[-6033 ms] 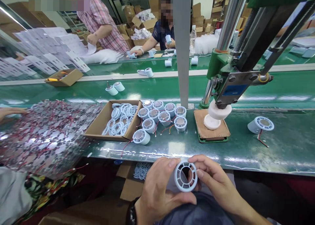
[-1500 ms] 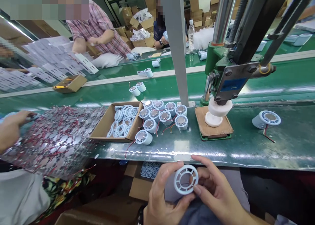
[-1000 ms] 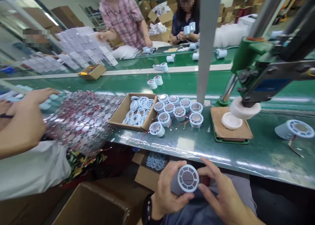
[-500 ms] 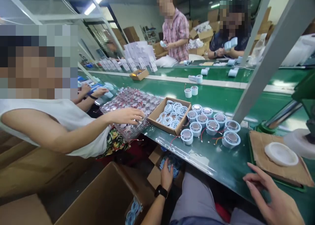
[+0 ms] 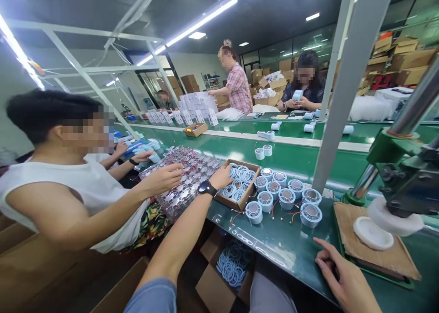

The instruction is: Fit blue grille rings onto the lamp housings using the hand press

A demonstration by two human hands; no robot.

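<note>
My left hand (image 5: 221, 177), a watch on its wrist, reaches into the shallow cardboard tray (image 5: 234, 204) of light blue plastic rings (image 5: 238, 190). Its fingertips are among the rings at the tray's left side and mostly hidden, so I cannot tell whether they grip any. My right hand (image 5: 338, 269) is at the green bench's front edge, index finger stretched out and other fingers loosely bent, holding nothing. Several round light blue housings (image 5: 286, 198) with metallic discs and thin red wires stand between the hands.
A press (image 5: 398, 176) with white round pads stands right, beside a grey post (image 5: 343, 93). An open carton (image 5: 214, 285) of blue rings sits below the bench. Left, a co-worker's hand (image 5: 168, 178) hovers over a sheet of metallic parts (image 5: 185, 171). More people work across the bench.
My left hand has come up from the carton of rings under the bench to the cardboard tray. My right hand stays near the bench edge. The view has tilted upward.
</note>
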